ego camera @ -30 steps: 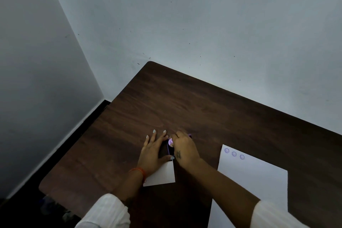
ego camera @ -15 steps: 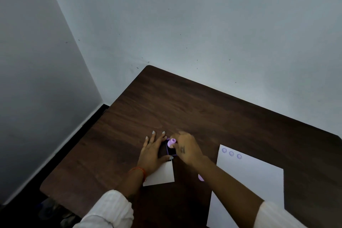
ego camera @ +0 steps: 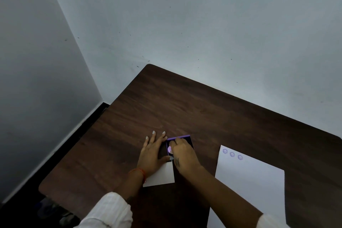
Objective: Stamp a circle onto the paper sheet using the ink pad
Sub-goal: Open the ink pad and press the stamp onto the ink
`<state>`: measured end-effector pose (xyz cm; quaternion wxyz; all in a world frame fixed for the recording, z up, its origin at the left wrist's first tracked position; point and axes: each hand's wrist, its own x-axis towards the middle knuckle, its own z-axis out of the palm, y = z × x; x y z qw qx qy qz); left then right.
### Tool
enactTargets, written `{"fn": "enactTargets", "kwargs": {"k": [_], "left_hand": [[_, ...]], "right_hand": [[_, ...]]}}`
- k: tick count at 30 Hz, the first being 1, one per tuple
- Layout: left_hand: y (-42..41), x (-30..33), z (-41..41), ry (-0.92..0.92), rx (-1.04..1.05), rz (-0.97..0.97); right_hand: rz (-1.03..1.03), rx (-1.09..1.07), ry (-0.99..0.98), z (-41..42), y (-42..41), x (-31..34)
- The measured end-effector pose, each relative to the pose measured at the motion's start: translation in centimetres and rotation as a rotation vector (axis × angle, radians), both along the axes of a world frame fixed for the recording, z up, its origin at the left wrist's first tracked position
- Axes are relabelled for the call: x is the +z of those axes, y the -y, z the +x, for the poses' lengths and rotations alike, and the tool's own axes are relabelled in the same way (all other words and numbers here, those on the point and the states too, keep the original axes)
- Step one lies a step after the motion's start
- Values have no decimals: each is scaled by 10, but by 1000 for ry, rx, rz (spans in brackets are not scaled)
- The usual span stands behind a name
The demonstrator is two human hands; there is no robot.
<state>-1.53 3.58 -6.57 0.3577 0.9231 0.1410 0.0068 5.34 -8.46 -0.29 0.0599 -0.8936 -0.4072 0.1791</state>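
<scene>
A small purple ink pad (ego camera: 182, 137) lies open on the dark wooden table (ego camera: 203, 109). My right hand (ego camera: 182, 155) grips a small pink round stamp (ego camera: 169, 149) and holds it down on the pad. My left hand (ego camera: 152, 152) lies flat beside the pad, fingers spread, its thumb against the pad's near edge. To the right lies a white paper sheet (ego camera: 251, 177) with three purple circle prints (ego camera: 232, 154) in a row at its far left corner.
A smaller white card (ego camera: 162, 176) lies under my left wrist, just nearer than the pad. Grey walls close the table's far side and left side. The table's left edge drops to a dark floor (ego camera: 55, 153).
My right hand has shifted slightly on the ink pad, and more of the pad's purple far rim shows. The camera has tilted a little. My left hand stays flat.
</scene>
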Motion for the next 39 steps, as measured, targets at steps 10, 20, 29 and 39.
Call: {"fn": "enactTargets", "kwargs": {"k": [10, 20, 29, 39], "left_hand": [[0, -2, 0, -8, -8, 5], [-1, -3, 0, -1, -3, 1], [0, -2, 0, -4, -3, 5], [0, -2, 0, 12, 4, -4]], "right_hand": [[6, -80, -76, 6, -2, 14], [22, 19, 4, 2, 8, 1], [7, -2, 15, 5, -1, 2], [90, 3, 5, 4, 4, -3]]}}
